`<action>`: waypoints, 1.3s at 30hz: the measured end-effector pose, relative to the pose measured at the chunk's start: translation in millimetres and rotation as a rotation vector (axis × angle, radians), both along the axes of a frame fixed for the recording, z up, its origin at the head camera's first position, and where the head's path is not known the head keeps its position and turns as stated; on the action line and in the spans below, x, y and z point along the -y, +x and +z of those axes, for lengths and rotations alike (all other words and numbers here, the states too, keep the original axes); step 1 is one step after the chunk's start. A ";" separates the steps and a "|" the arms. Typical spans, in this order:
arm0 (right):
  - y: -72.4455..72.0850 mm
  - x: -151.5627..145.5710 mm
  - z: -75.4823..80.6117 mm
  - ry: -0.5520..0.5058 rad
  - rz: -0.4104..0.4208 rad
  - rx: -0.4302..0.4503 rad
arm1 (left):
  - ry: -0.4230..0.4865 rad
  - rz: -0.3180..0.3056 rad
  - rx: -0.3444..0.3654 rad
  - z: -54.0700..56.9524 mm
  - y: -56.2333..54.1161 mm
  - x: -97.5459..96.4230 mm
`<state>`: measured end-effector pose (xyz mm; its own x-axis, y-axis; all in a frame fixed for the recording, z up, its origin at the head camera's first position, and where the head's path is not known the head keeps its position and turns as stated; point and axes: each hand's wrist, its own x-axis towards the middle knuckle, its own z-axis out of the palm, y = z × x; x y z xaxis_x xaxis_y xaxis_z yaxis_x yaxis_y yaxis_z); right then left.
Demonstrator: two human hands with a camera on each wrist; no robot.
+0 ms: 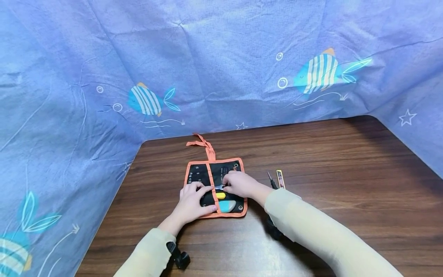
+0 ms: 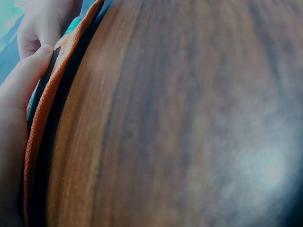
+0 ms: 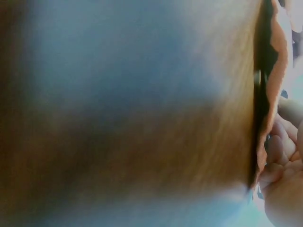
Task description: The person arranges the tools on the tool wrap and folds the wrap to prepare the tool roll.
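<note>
A black tool pouch point(image 1: 226, 167) with orange trim lies unrolled on the table. My right hand point(image 1: 240, 184) is over its right half, pinching the end of a small silver wrench point(image 1: 219, 187) that sits at the orange pocket edge. My left hand point(image 1: 192, 202) rests on the left half, thumb and fingers spread along the pocket edge. A yellow-handled tool point(image 1: 220, 195) and a teal-and-grey tool point(image 1: 227, 206) stick out of pockets below the wrench. In the left wrist view, the left thumb point(image 2: 28, 71) presses near the pouch's orange border point(image 2: 40, 120). The right wrist view shows curled right fingers point(image 3: 279, 146) beside the trim.
Right of the pouch, a dark screwdriver point(image 1: 272, 180) and a narrow yellow-and-white package point(image 1: 280, 179) lie on the wood-grain table point(image 1: 328, 161), partly behind the right forearm. Orange ties point(image 1: 207, 146) extend from the pouch's far edge. A blue fish-print cloth point(image 1: 225, 77) surrounds the table.
</note>
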<state>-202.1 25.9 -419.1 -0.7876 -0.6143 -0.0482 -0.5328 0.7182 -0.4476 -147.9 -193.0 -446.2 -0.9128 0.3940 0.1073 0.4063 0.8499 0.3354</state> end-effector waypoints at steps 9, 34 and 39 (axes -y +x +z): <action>1.0 -23.0 6.1 -0.059 -0.044 -0.021 | -0.058 -0.003 -0.003 5.9 -2.2 -0.9; 22.2 -131.4 2.7 -0.159 -0.179 -0.105 | -0.143 0.013 0.047 7.5 -18.1 -4.7; 26.9 -148.9 0.2 -0.179 -0.219 -0.144 | -0.149 0.014 0.067 7.0 -25.5 -5.4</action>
<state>-175.2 174.8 -418.9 -0.8930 -0.4178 0.1674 -0.4413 0.7395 -0.5083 -173.5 -187.6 -439.2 -0.9214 0.3884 -0.0129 0.3752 0.8977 0.2310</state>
